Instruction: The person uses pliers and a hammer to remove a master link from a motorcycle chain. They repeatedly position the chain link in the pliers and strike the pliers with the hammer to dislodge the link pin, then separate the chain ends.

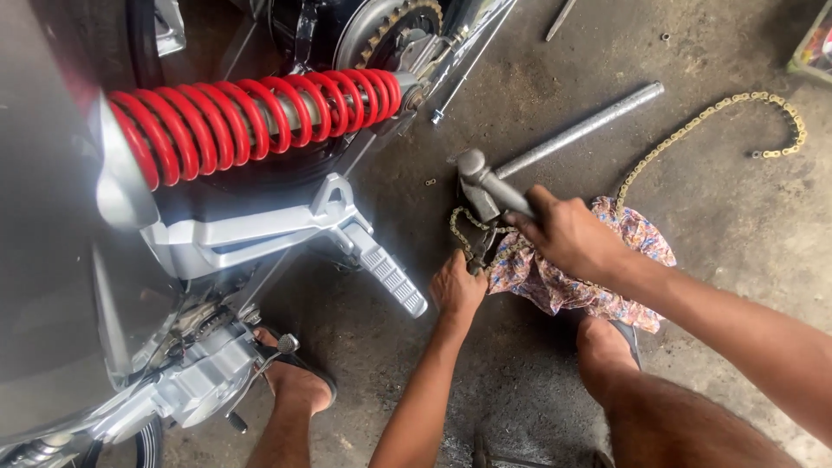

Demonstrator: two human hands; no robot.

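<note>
Centre frame: my right hand (568,234) fingers wrap the hammer (490,186), my left hand (458,286) fingers pinch the chain (464,232) over the floral cloth (598,277).

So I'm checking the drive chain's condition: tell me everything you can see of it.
The chain is a brass-coloured metal roller chain, off the motorcycle and lying on the stained concrete floor. It is open, not looped: one end curls at upper right, the rest snakes left across a floral cloth to a bunch between the left hand and right hand.
</note>
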